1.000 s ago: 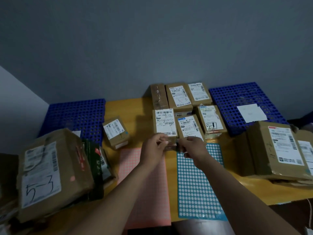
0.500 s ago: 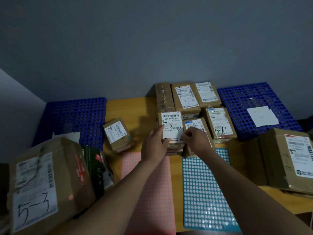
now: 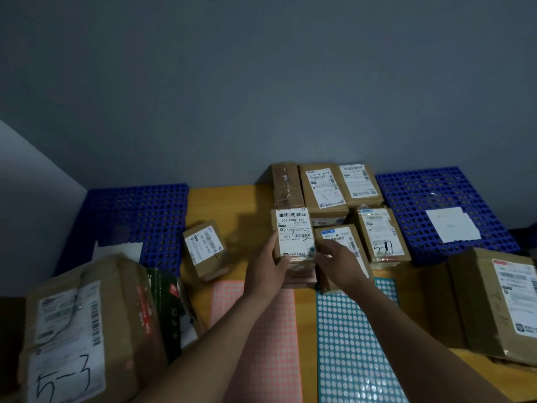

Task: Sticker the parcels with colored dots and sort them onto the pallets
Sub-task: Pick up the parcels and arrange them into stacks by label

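Note:
A small brown parcel (image 3: 292, 231) with a white label reading 507-P802 sits in the middle of the yellow table (image 3: 232, 205). My left hand (image 3: 268, 267) grips its left and near edge. My right hand (image 3: 338, 261) reaches to its right side, fingertips at a teal dot (image 3: 311, 250) on the label's lower right corner. A pink sticker sheet (image 3: 261, 338) and a teal sticker sheet (image 3: 354, 344) lie side by side in front of me. Blue pallets lie at the back left (image 3: 139, 210) and back right (image 3: 430, 199).
Several small parcels (image 3: 322, 187) cluster behind the held one. One small parcel (image 3: 205, 250) lies alone to the left. A big box marked 5-3 (image 3: 81, 330) and a green package (image 3: 165, 301) stand near left; another big box (image 3: 494, 303) at right. White paper (image 3: 452, 225) lies on the right pallet.
Both hands moved from in front of the parcels onto the 507-P802 parcel. A teal dot now shows on its label. The camera came closer.

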